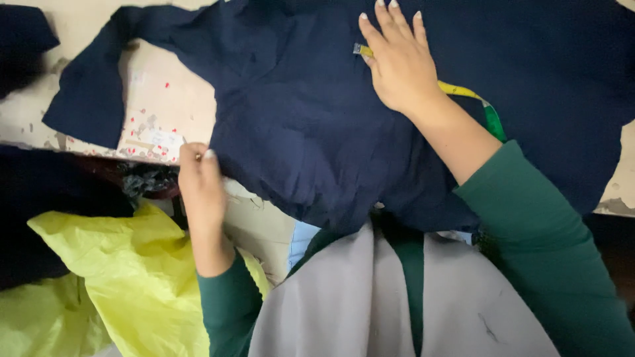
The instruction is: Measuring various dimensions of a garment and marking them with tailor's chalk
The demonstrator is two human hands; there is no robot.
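The right hand (pixel 397 63) lies flat, fingers spread, pressing on the navy garment (pixel 311 119) and pinning a yellow measuring tape (pixel 463 91) whose end peeks out by the thumb (the tape turns green near the forearm). The left hand (pixel 202 182) pinches the garment's lower left edge between closed fingers. The garment is spread across a worn, pale tabletop (pixel 169 106), one sleeve reaching left. Below the left forearm sits a yellow plastic bag (pixel 126 277).

right hand (pixel 397 66) hides part of the measuring tape (pixel 476 99); navy garment (pixel 304 112) cut off at top.
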